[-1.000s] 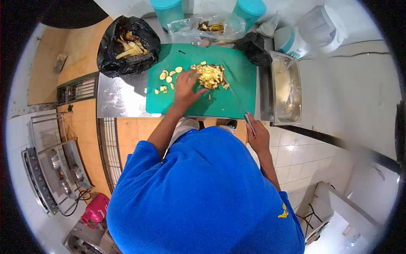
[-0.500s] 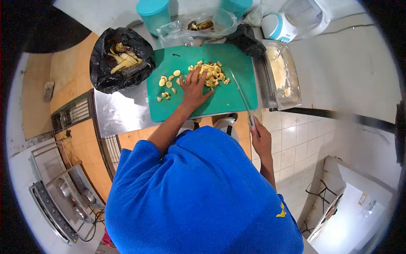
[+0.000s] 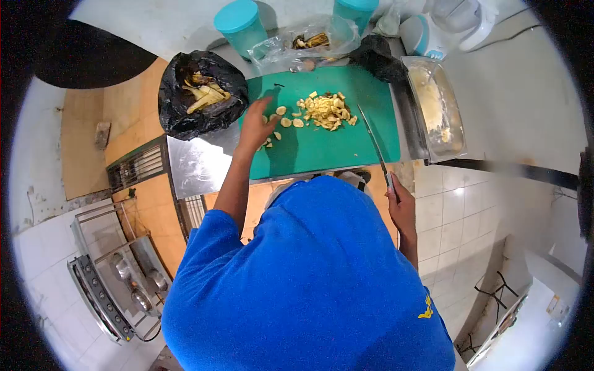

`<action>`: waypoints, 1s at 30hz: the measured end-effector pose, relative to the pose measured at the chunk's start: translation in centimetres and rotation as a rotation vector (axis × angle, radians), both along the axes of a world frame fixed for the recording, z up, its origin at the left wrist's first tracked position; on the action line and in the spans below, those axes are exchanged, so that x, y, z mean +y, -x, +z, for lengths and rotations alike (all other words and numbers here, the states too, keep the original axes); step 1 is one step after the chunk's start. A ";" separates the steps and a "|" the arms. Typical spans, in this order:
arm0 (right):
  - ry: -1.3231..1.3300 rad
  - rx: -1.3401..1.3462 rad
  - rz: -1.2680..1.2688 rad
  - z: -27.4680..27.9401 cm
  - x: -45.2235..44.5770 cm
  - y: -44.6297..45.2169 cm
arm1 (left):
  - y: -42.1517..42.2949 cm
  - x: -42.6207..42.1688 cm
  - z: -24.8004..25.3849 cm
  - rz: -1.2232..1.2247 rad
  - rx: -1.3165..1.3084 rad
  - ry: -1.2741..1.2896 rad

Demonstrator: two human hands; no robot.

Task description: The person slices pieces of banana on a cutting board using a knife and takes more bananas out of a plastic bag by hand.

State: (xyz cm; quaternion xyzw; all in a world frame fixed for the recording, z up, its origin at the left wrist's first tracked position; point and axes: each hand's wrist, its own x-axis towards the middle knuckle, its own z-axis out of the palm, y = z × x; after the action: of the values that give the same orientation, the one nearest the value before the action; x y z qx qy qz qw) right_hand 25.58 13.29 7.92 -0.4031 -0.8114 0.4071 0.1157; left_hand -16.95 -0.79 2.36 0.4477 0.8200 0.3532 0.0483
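A green cutting board point(image 3: 328, 151) lies on the metal counter. On its right half is a heap of chopped banana point(image 3: 328, 112), and round banana slices point(image 3: 298, 123) are scattered to the left of it. My left hand point(image 3: 255, 127) is over the board's left side with fingers apart, above or beside some slices that it partly covers. In my right hand point(image 3: 402, 204) is the handle of a long knife point(image 3: 374, 141). Its blade points up and left over the board's right part, apart from the heap.
A black plastic bag point(image 3: 170, 102) with banana peels point(image 3: 207, 97) stands left of the board. Behind are teal-lidded containers point(image 3: 241, 31) and a clear bag point(image 3: 278, 52) with dark peels. A metal tray point(image 3: 456, 127) with pale residue sits right, near a white appliance point(image 3: 421, 34).
My left hand has moved left from the chopped heap to the scattered slices. My right hand still holds the knife at the right. The whole view has shifted slightly.
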 end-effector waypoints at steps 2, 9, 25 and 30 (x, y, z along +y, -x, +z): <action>-0.008 0.035 0.061 -0.3 0.9 0.7 | -0.3 0.5 0.1 -0.019 0.058 0.092; -0.006 0.111 0.113 -0.5 2.8 2.5 | 2.5 2.8 0.5 -0.301 -0.046 0.291; 0.124 0.045 -0.043 -2.0 3.1 0.9 | 0.9 3.5 2.9 -0.458 -0.045 0.476; 0.082 0.065 -0.044 -2.4 3.1 0.4 | 0.3 4.1 3.7 -0.386 -0.021 0.593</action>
State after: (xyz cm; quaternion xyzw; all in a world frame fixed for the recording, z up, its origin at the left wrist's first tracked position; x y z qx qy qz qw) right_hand 25.19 16.42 5.48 -0.4118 -0.7810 0.4500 0.1342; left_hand -17.25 3.36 6.06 0.5574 0.7866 0.0884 0.2504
